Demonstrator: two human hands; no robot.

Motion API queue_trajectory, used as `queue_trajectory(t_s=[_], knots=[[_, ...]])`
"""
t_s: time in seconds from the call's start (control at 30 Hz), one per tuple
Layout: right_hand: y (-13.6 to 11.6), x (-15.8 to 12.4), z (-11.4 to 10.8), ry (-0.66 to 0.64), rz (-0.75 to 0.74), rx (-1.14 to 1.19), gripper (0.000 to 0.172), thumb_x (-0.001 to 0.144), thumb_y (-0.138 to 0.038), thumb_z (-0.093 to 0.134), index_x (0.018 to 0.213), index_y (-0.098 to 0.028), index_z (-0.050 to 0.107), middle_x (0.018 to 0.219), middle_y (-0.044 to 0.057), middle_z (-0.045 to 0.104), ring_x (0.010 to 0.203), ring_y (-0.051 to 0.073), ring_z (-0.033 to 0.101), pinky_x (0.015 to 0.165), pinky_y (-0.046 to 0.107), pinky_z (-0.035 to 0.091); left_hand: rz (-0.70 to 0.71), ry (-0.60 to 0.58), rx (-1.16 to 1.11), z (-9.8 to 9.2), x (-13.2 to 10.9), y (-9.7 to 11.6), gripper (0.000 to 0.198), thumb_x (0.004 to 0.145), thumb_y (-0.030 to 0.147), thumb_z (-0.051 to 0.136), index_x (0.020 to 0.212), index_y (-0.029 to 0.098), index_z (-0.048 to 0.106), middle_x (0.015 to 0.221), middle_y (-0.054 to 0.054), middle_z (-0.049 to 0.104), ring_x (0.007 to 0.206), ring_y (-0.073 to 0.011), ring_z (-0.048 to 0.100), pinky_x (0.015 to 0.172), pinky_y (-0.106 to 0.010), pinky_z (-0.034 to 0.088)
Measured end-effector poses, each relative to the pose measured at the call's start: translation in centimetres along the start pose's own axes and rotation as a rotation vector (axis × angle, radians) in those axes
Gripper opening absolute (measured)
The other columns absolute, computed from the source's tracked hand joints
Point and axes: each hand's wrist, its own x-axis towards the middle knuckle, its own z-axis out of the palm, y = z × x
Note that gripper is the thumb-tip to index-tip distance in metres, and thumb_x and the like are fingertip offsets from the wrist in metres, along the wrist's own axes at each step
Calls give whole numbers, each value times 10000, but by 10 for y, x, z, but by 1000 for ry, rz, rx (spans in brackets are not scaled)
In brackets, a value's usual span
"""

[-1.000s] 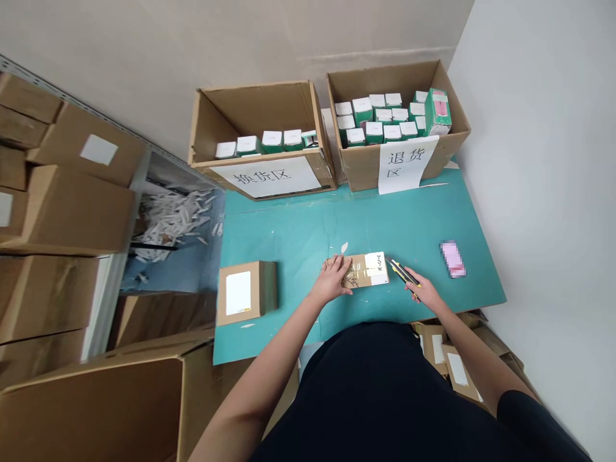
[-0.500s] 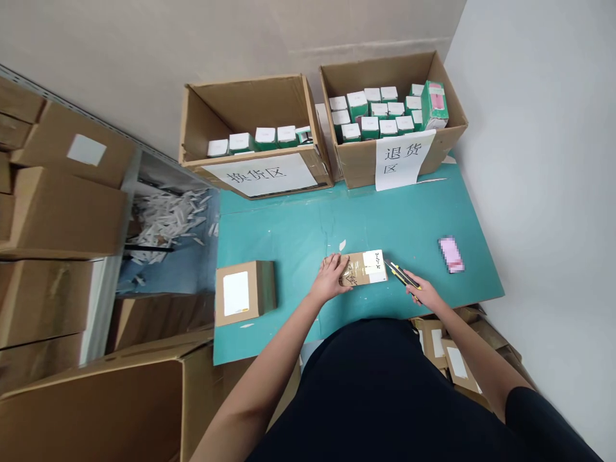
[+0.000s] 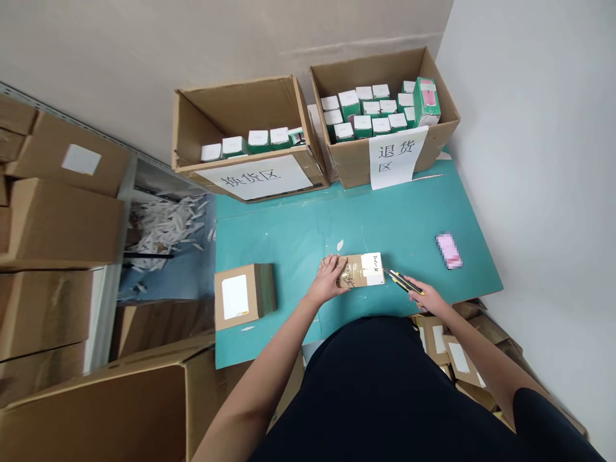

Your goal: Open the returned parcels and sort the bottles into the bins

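My left hand [image 3: 328,280] flat and open on the small taped brown cardboard parcel [image 3: 362,270] near me on the teal table [image 3: 298,237], my right hand [image 3: 426,298] gripping a yellow-black utility knife [image 3: 403,282], tip at the parcel's right end

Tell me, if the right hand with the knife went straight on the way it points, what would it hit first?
Most likely the taped parcel: the right hand aims its knife up-left at the white-labelled end, tip just short of it or touching; depth is unclear.
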Motion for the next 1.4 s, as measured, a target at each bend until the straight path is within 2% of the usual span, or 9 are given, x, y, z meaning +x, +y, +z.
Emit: queue_trajectory(t_s=[0.17,0.4,0.57,0.73,0.97,1.17,1.4], knots=[[-3,12,0,109,-73,66,720,860,-382,610,1549,-264,436,771,-26,642,454,82,488,376,192,394,11,4,-34,1,-1,-3,1070,714,502,825,1605,263,284,1638,-168,277,1516,-448,203,1219,-625,174],[-12,32,8,43,-54,58,694,885,-335,593,1555,-273,424,781,-27,655,451,76,504,363,179,381,-8,2,-9,3,-1,-3,1069,721,536,812,1607,274,274,1635,-160,293,1517,-446,208,1219,-630,165],[-2,29,15,73,-44,38,685,882,-347,605,1544,-291,437,760,-41,650,432,66,493,364,167,381,15,12,6,4,0,-4,1052,738,559,792,1603,239,288,1625,-181,292,1512,-443,209,1220,-626,155],[1,27,19,49,-55,66,706,876,-346,606,1555,-284,421,753,-38,638,435,70,499,355,169,381,24,4,20,2,1,-3,1057,711,537,815,1590,223,320,1603,-198,317,1495,-449,234,1209,-629,175],[-2,21,11,-8,-49,44,733,866,-345,614,1565,-272,405,732,-48,609,438,70,486,355,174,383,13,28,23,2,2,-1,1051,699,500,826,1585,229,331,1582,-200,345,1475,-443,277,1202,-624,205],[-4,8,6,-42,24,42,731,868,-325,635,1562,-303,407,720,-55,610,426,59,483,353,159,358,10,43,11,5,3,-3,1047,696,502,826,1579,228,335,1597,-197,324,1482,-451,266,1207,-630,184],[-12,11,-6,-79,70,31,745,832,-263,655,1543,-313,439,652,-77,606,399,61,469,346,160,345,-4,18,-19,2,3,-1,1029,692,507,826,1571,245,359,1594,-191,333,1480,-456,267,1204,-638,179]])
